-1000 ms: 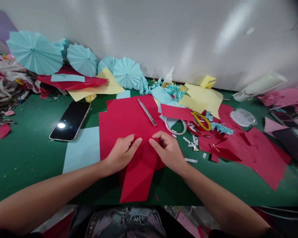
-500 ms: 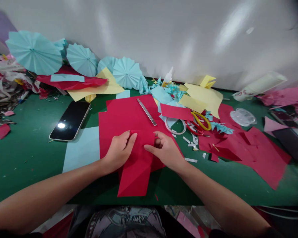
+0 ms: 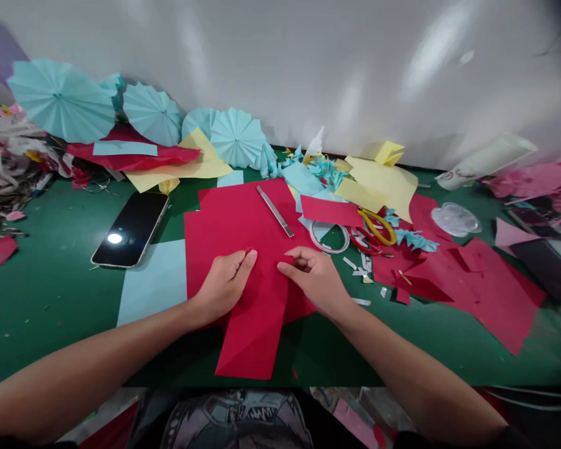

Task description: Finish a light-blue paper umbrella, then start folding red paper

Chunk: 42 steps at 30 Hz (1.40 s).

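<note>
A long strip of red paper [image 3: 255,330] lies over larger red sheets, its near end reaching toward the table's front edge. My left hand [image 3: 223,280] pinches its far left corner between thumb and forefinger. At the far right corner, my right hand [image 3: 315,277] grips the same paper, thumb on top and fingers curled behind. The far edge between the hands looks slightly turned over. Just beyond, a metal utility knife [image 3: 275,211] rests at a slant on the red sheets [image 3: 224,224]. Part of the strip's far edge is hidden by my fingers.
A phone [image 3: 131,229] lies left on a light blue sheet [image 3: 154,280]. Pleated blue paper rosettes [image 3: 60,100] line the wall. To the right are a tape roll [image 3: 330,237], yellow-and-red-handled scissors [image 3: 378,228], paper scraps and red sheets [image 3: 477,293]. A glue bottle [image 3: 316,142] stands behind.
My right thumb and fingers have closed on the strip's far right corner, where the thumb was apart from the fingers before. The strip's near end has shifted slightly toward me and left.
</note>
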Available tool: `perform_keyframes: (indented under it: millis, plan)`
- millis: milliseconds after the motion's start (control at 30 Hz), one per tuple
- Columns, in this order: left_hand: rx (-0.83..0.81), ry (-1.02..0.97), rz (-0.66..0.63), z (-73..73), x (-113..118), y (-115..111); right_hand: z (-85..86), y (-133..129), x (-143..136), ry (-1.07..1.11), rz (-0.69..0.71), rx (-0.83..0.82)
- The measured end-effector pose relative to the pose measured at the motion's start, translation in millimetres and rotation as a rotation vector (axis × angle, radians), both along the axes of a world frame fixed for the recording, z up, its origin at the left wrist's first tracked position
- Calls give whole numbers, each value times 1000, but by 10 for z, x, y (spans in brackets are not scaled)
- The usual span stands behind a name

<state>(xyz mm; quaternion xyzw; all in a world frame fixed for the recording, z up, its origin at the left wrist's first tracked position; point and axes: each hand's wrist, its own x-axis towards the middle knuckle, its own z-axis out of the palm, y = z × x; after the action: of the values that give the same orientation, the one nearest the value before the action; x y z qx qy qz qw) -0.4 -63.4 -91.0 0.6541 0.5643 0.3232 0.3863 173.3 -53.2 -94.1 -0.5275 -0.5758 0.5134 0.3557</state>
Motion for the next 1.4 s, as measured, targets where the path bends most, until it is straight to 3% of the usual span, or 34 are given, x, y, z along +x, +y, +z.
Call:
perform_keyframes:
  millis: [167, 367, 467, 600, 733, 833, 900, 967, 1067, 1133, 1267, 1400]
  plan:
    - [19, 12, -16, -1, 2, 4, 8, 3, 30, -48, -27, -13]
    - [6, -18, 19, -7, -15, 8, -50, 7, 1, 290, 2, -174]
    - [-18, -56, 27, -12, -24, 21, -67, 4, -12, 267, 47, -195]
    - [-75, -112, -4, 9, -58, 66, -85, 23, 23, 148, 22, -132]
    - [-140, -224, 36, 94, -145, 181, -54, 64, 71, -25, -41, 57]
    - [9, -129, 49, 230, -182, 317, -5, 85, 85, -157, -67, 176]
    - [206, 84, -1, 344, -145, 411, 19, 90, 83, -221, -68, 217]
    - [351, 250, -158, 446, -52, 495, 28, 90, 78, -267, -68, 226]
    - [359, 416, -498, 523, 140, 587, 19, 91, 76, -298, -50, 209]
    - [382, 544, -632, 519, 251, 622, 5, 92, 82, -318, -36, 228]
    - [472, 725, -721, 459, 353, 635, -9, 95, 93, -333, -30, 264]
    - [524, 721, -706, 446, 326, 640, 8, 94, 83, -280, 2, 186]
